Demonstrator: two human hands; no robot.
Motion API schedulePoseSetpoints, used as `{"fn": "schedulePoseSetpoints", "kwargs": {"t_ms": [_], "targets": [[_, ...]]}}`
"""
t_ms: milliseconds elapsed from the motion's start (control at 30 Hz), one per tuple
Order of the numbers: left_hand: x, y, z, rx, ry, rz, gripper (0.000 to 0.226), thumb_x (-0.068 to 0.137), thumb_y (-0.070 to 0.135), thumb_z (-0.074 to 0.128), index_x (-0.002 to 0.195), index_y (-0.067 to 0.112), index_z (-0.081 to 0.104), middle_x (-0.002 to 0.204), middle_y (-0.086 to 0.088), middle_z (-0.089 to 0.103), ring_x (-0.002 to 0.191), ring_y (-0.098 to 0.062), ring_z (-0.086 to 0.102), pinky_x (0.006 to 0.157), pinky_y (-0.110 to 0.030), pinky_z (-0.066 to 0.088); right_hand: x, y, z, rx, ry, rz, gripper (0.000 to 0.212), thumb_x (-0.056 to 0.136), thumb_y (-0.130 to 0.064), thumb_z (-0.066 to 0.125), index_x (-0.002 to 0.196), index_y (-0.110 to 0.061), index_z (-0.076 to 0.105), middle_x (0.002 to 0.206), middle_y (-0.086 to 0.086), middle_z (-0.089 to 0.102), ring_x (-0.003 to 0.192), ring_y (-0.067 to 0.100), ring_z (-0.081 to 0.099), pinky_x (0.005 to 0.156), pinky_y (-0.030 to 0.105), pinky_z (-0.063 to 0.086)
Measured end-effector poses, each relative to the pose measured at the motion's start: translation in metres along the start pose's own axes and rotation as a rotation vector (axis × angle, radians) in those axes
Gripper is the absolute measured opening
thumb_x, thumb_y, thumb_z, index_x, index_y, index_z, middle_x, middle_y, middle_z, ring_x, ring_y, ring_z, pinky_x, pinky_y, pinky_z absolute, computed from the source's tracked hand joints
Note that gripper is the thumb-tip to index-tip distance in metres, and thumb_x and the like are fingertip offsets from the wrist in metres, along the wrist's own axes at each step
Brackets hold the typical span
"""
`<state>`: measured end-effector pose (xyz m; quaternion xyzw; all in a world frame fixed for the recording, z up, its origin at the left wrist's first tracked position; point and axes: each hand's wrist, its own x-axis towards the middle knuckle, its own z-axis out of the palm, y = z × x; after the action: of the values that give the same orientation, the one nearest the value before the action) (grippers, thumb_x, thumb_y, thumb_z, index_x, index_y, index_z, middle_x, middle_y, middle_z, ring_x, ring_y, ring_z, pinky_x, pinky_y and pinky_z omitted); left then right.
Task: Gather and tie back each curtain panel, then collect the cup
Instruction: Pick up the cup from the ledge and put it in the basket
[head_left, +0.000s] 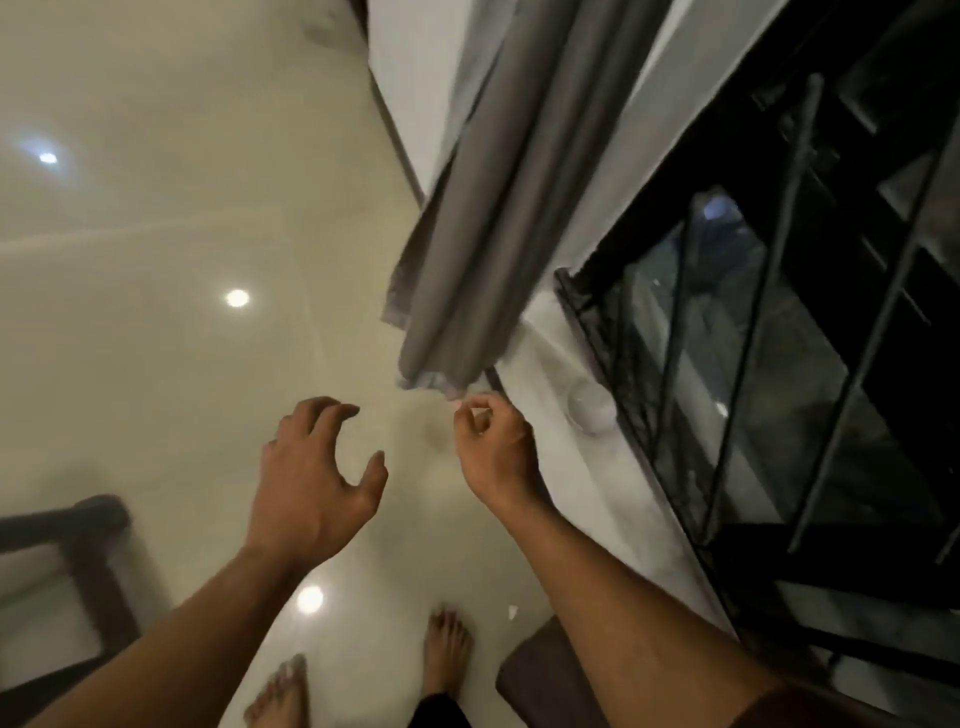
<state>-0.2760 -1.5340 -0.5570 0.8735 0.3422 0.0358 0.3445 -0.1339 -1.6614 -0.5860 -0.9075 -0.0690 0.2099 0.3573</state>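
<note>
Curtain (467, 234) hangs at 12 o'clock, hem just above hands. Right hand (493, 447) pinches hem corner; left hand (317, 478) spread, empty. Gathering step starting, untied. Next: bunch folds. Cup (592, 408) on sill (566, 467), 3 o'clock.

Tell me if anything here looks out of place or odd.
One thing: a small white scrap lies on the glossy floor near the bare feet, like litter. The curtain hangs untied, its hem by the right hand. The cup stands upright on the sill, nothing spilled.
</note>
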Motion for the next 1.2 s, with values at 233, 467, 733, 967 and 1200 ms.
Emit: {"fn": "schedulePoseSetpoints", "kwargs": {"t_ms": [233,467,733,967,1200], "targets": [[0.063,0.073,0.122,0.045,-0.174,0.211,0.068,0.082,0.050,0.062,0.139,0.015,0.054,0.143,-0.004,0.051,0.126,-0.028,0.053,0.104,-0.046,0.047,0.072,0.127,-0.069,0.128,0.181,0.275,0.031,0.100,-0.037,0.061,0.119,-0.014,0.066,0.084,-0.005,0.072,0.093,0.028,0.071,0.082,0.037,0.057],[0.090,0.079,0.210,0.174,-0.341,0.296,0.072,0.086,0.046,0.073,0.146,0.014,0.047,0.150,-0.006,0.046,0.134,-0.029,0.048,0.108,-0.047,0.047,0.118,0.206,-0.062,0.242,0.181,0.556,0.057,0.099,-0.048,0.059,0.143,-0.012,0.050,0.131,0.015,0.066,0.113,0.035,0.069,0.095,0.052,0.058],[0.113,0.078,0.281,0.218,-0.403,0.332,0.075,0.088,0.047,0.071,0.151,0.016,0.044,0.155,-0.007,0.042,0.140,-0.029,0.042,0.112,-0.047,0.044,0.166,0.242,-0.045,0.469,0.166,0.623,0.048,0.103,-0.042,0.057,0.135,-0.006,0.052,0.111,0.016,0.073,0.073,0.021,0.072,0.049,0.025,0.054],[0.114,0.082,0.294,0.232,-0.408,0.349,0.077,0.088,0.046,0.072,0.152,0.016,0.041,0.158,-0.008,0.039,0.142,-0.030,0.042,0.113,-0.047,0.044,0.171,0.240,-0.042,0.584,0.173,0.627,0.039,0.106,-0.008,0.045,0.144,-0.003,0.046,0.111,0.021,0.075,0.087,0.028,0.076,0.073,0.039,0.062],[0.098,0.076,0.256,0.213,-0.346,0.314,0.078,0.086,0.047,0.073,0.151,0.016,0.042,0.154,-0.007,0.043,0.137,-0.028,0.046,0.109,-0.043,0.048,0.137,0.212,-0.042,0.403,0.171,0.516,0.034,0.099,-0.013,0.055,0.132,-0.005,0.054,0.115,0.021,0.072,0.101,0.034,0.072,0.090,0.053,0.060]]}}
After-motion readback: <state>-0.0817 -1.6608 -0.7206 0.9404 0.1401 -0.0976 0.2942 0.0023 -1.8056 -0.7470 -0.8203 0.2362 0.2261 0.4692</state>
